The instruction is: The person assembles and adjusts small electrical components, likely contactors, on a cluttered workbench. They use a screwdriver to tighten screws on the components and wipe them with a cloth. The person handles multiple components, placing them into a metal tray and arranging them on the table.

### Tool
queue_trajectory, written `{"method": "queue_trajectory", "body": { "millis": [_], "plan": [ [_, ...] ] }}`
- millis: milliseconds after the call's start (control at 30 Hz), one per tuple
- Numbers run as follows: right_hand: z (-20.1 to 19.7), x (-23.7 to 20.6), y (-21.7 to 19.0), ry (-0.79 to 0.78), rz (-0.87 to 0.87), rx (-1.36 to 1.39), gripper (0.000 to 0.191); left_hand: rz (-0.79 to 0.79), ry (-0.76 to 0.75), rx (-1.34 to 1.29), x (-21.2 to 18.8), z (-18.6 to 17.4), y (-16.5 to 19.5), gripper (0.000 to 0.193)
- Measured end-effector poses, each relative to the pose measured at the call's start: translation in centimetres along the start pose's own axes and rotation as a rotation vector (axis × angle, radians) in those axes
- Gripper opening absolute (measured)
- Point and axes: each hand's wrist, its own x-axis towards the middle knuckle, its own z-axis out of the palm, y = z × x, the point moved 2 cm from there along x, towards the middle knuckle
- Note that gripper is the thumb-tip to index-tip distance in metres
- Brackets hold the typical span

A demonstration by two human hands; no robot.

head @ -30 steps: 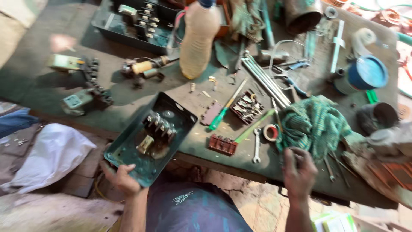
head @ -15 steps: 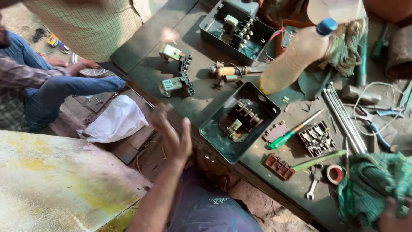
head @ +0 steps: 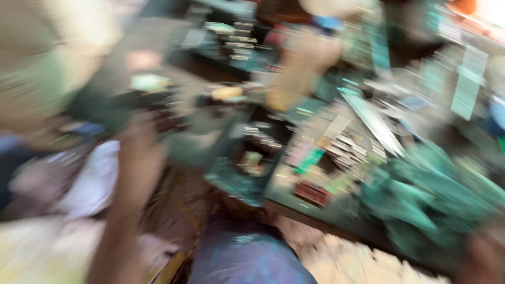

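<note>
A workshop: a cluttered workbench [head: 210,142] strewn with tools and electrical parts [head: 258,152].

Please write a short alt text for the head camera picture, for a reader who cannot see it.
A heavily motion-blurred view down onto a cluttered workbench, where an open dark green metal box lies near the front edge. The person's left hand is raised, empty, left of the box. A green cloth lies to the right; smaller items are too blurred to tell.
</note>
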Motion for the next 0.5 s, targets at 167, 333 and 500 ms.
{"method": "queue_trajectory", "body": {
  "millis": [167,333,500],
  "plan": [
    [-3.2,-1.9,1.9,0.446,0.083,0.532,0.052,0.073,-0.178,-0.465,-2.5,-0.3,6.8,0.034],
    [3.1,-4.6,-1.3,0.115,0.105,0.949,0.052,-0.028,-0.596,-0.996,-5.2,6.8,16.4,0.043],
    [3.0,-3.9,1.8,0.210,0.290,1.184,0.052,0.387,-0.518,-1.111,-5.9,15.0,26.4,0.044]
  ]
}}
